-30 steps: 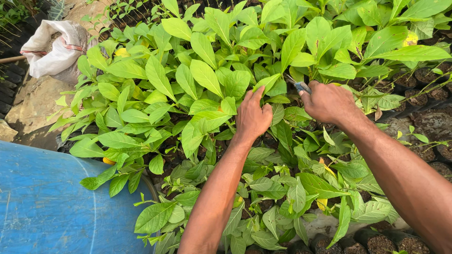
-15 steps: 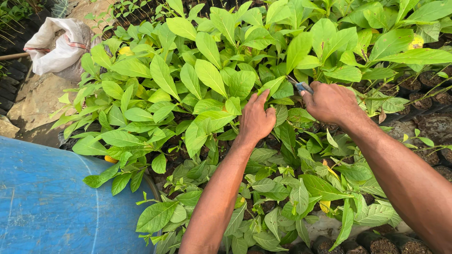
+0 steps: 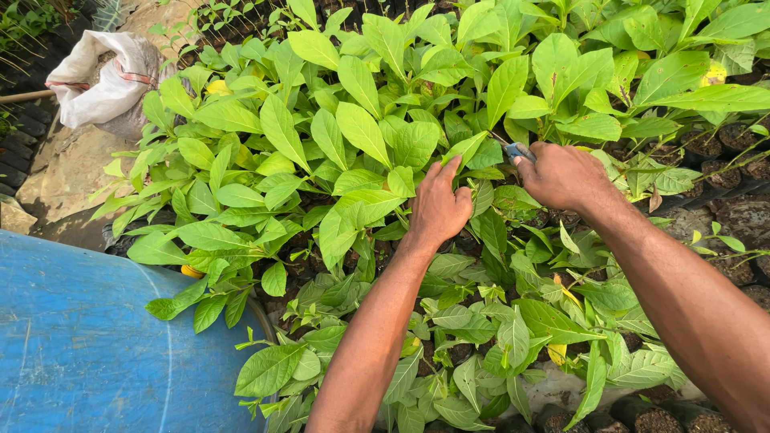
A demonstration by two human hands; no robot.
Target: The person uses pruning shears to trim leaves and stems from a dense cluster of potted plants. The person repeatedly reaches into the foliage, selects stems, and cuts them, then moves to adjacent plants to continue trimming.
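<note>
My left hand (image 3: 439,204) reaches into a dense bed of green seedlings (image 3: 361,144), its fingers curled around a stem that the leaves hide. My right hand (image 3: 564,175) sits just to the right of it, closed on a small cutting tool (image 3: 517,151) whose blue-grey tip pokes out towards the left hand. What the tool's tip touches is hidden by leaves.
Black nursery bags of soil (image 3: 726,144) hold the seedlings at the right. A blue drum lid (image 3: 72,353) fills the lower left. A white sack (image 3: 104,80) and a wooden handle (image 3: 24,96) lie at the upper left on bare ground.
Both hands stay at the same seedling, sliding slightly right and down in view. The grip on the tool is unchanged.
</note>
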